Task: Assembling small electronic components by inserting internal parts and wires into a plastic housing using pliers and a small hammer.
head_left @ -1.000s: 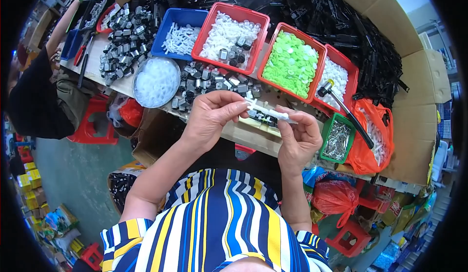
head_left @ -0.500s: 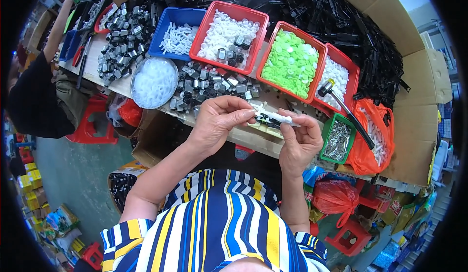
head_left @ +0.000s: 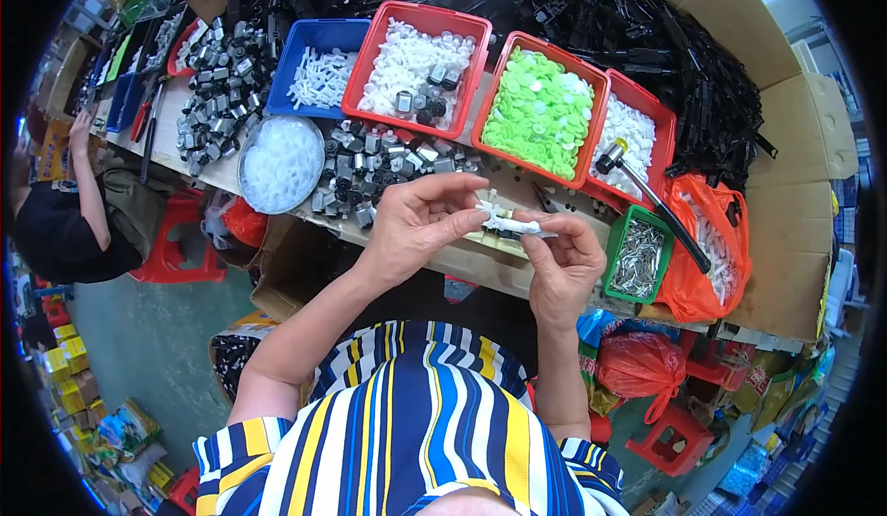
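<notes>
Between my two hands, above the near edge of the bench, is a slim white plastic part (head_left: 514,226), with pale bits at its left end. My right hand (head_left: 565,262) pinches its right end between thumb and curled fingers. At the other end, my left hand (head_left: 414,225) has its thumb tip against the part, the index finger arched above it; the remaining fingers are partly hidden. Beneath the part, a pale block or fixture (head_left: 497,242) shows in places. Small grey-and-black motor-like pieces (head_left: 388,160) lie piled just beyond my left hand.
Along the bench stand a blue bin (head_left: 285,91) of white pins, red bins (head_left: 349,100) of white and green discs, and a green tray (head_left: 613,285) of metal pins. A hammer (head_left: 661,206) rests across a bin's edge. Black parts (head_left: 702,100) heap behind. A co-worker (head_left: 74,234) sits at left.
My left index finger has lifted away from the thumb. The part has turned slightly, and less black shows beneath it. The view has shifted slightly, and the co-worker's arm has moved.
</notes>
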Demonstrator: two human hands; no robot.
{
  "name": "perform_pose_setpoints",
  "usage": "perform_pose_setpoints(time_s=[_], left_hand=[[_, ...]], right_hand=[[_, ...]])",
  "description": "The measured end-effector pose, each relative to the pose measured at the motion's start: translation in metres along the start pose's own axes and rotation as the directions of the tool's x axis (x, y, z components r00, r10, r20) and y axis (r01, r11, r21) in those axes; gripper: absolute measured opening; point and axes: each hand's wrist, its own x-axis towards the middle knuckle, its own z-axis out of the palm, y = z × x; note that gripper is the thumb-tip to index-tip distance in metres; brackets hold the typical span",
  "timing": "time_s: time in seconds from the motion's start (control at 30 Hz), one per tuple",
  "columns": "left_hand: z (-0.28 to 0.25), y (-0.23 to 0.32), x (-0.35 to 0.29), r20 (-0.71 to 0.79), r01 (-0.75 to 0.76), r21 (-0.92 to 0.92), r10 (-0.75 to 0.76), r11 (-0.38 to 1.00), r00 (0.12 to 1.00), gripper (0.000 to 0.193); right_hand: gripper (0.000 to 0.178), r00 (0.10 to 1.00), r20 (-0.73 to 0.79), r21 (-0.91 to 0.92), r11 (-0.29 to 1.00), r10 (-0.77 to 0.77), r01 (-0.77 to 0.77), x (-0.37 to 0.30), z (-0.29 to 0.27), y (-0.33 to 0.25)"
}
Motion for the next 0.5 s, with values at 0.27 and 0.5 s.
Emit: perform_pose_setpoints(time_s=[0.27, 0.5], left_hand=[[-0.004, 0.000, 0.004, 0.037, -0.121, 0.349, 0.116, 0.929, 0.993, 0.015], [0.005, -0.013, 0.011, 0.239, -0.536, 0.568, 0.498, 0.624, 0.834, 0.009]], right_hand=[[0.022, 0.974, 0.219, -0.516, 0.839, -0.064, 0.171, 0.017, -0.008, -0.025], [0.028, 0.964, 0.252, -0.703, 0.701, 0.090, 0.119, 0.016, -0.022, -0.035]])
